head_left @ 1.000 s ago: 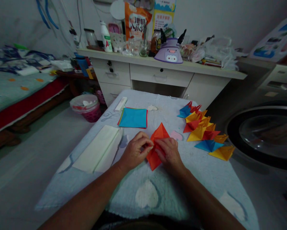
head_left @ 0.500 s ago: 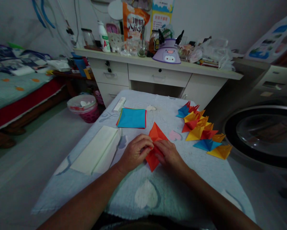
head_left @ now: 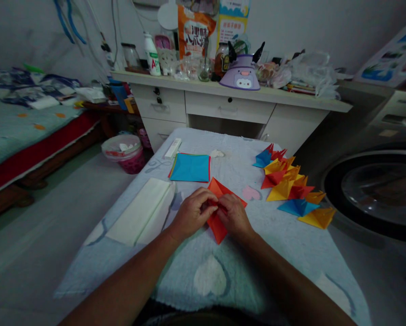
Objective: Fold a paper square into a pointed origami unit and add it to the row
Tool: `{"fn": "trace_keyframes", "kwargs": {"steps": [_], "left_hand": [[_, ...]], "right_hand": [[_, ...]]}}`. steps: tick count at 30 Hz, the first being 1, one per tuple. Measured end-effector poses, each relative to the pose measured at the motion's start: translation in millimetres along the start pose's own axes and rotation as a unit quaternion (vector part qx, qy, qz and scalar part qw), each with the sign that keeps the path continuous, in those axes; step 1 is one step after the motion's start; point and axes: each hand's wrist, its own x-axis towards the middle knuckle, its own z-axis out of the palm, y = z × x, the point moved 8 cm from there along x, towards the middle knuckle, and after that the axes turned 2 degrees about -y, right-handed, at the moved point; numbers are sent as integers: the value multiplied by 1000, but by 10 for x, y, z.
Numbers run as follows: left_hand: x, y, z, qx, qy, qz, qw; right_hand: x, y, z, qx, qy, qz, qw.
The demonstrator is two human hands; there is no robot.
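A sheet of orange-red origami paper (head_left: pixel 217 227) lies on the cloth-covered table in front of me, standing on a corner like a diamond. My left hand (head_left: pixel 196 208) pinches it near the middle from the left. From the right, my right hand (head_left: pixel 234 213) pinches it at the same spot, the fingertips of both hands nearly touching. The hands hide the centre of the paper, so its folds there cannot be made out. Beyond my left hand lies a stack of square paper (head_left: pixel 191 167), blue on top.
Folded paper cranes (head_left: pixel 282 185) in several colours line the table's right side. A white folded packet (head_left: pixel 140 210) lies at left, a small white box (head_left: pixel 173 148) behind it. A cluttered desk (head_left: pixel 230 106) stands beyond, a pink bin (head_left: pixel 131 160) left, a washing machine (head_left: pixel 375 190) right.
My right hand has drawn its fingers closer together at the paper's middle, uncovering the paper's right corner. The paper has turned slightly. The whole view has shifted a little.
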Motion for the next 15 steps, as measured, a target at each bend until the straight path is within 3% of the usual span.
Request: {"fn": "trace_keyframes", "kwargs": {"steps": [5,10,12,15], "left_hand": [[9,-18,-25,45,-23,-15,999],[-4,-58,-32,78,-24,-38,996],[-7,-61,-32,83,-22,-41,995],[-7,-72,-35,86,-20,-43,995]], "right_hand": [[-3,-18,-148,-15,-4,-24,1000],[-83,318,-679,-59,117,45,990],[-124,498,-724,-33,93,95,991],[-178,645,-578,77,2,151,986]]}}
